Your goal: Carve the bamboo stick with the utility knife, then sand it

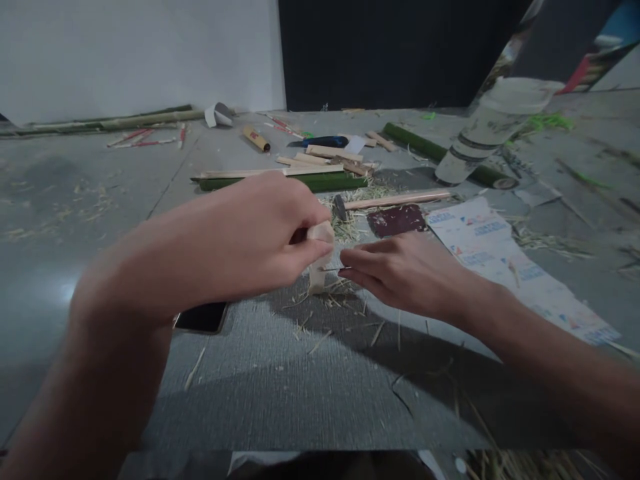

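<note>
Cream-coloured, a short strip (317,277) is standing roughly upright over the grey surface (225,387), between the two hands. The left hand (265,233) is pinching its upper end between thumb and curled fingers. The right hand (400,272) is pinching a thin rod (334,269) that is pointing at the strip's side; whether it is touching, I cannot tell. Straw scraps (377,333) are lying around. Beyond, a hammer (395,201) is lying near a dark red sheet (397,221), printed paper (500,257) is spreading rightward, and a translucent cup (493,137) is standing farther off.
</note>
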A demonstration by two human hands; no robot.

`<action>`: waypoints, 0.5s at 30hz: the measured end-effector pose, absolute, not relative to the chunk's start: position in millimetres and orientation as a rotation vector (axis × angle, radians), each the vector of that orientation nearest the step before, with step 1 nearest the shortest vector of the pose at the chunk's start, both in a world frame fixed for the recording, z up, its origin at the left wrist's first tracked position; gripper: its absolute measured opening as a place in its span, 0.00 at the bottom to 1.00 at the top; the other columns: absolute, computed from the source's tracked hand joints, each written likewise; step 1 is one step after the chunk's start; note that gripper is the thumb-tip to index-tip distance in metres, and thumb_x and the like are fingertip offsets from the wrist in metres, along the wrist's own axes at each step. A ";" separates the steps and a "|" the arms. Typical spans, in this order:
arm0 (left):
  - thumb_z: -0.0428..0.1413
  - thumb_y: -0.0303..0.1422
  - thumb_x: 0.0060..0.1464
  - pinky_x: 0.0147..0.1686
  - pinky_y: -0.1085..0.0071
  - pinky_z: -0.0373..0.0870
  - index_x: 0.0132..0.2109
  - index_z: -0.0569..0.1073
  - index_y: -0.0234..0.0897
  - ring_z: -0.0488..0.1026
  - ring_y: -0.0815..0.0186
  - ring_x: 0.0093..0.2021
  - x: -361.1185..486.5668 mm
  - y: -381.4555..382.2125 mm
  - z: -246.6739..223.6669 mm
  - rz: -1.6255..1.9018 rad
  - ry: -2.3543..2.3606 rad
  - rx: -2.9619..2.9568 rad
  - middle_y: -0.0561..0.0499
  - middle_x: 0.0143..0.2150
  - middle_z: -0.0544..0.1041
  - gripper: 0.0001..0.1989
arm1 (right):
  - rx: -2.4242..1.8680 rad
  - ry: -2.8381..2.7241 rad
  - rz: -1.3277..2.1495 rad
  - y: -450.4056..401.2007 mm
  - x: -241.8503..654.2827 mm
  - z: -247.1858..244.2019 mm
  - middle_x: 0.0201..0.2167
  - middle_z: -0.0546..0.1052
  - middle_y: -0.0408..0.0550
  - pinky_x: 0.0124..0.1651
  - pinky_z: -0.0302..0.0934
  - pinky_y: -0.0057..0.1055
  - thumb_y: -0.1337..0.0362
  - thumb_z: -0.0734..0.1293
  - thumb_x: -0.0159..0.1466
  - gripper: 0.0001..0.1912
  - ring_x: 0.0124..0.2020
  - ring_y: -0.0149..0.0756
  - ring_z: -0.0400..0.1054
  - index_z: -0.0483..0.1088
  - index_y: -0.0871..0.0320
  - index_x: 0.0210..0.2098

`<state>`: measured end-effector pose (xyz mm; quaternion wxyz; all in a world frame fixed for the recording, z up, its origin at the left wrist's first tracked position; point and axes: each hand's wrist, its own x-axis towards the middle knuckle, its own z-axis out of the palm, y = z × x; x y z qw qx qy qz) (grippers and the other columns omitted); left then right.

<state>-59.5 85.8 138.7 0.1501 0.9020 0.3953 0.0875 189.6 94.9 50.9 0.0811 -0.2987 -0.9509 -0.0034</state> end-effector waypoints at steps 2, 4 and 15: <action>0.54 0.36 0.67 0.24 0.64 0.44 0.23 0.61 0.38 0.48 0.72 0.19 -59.8 86.2 138.8 0.227 1.142 2.580 0.56 0.20 0.56 0.22 | -0.892 -2.840 0.029 94.9 188.5 50.1 0.28 0.75 0.44 0.29 0.35 0.39 0.56 0.57 0.78 0.17 0.20 0.31 0.53 0.70 0.55 0.37; 0.54 0.37 0.67 0.25 0.63 0.44 0.23 0.61 0.38 0.48 0.71 0.19 -60.4 87.2 138.3 0.212 1.161 2.564 0.56 0.20 0.55 0.22 | -0.892 -2.835 0.067 95.1 187.4 50.7 0.27 0.75 0.44 0.29 0.36 0.39 0.55 0.56 0.78 0.17 0.20 0.32 0.53 0.69 0.55 0.37; 0.55 0.36 0.65 0.19 0.66 0.43 0.22 0.61 0.38 0.49 0.73 0.16 -58.3 86.1 141.8 0.272 1.139 2.555 0.57 0.17 0.56 0.22 | -0.952 -2.866 0.120 93.7 183.3 55.9 0.26 0.74 0.45 0.29 0.38 0.38 0.57 0.56 0.78 0.17 0.20 0.32 0.55 0.70 0.55 0.38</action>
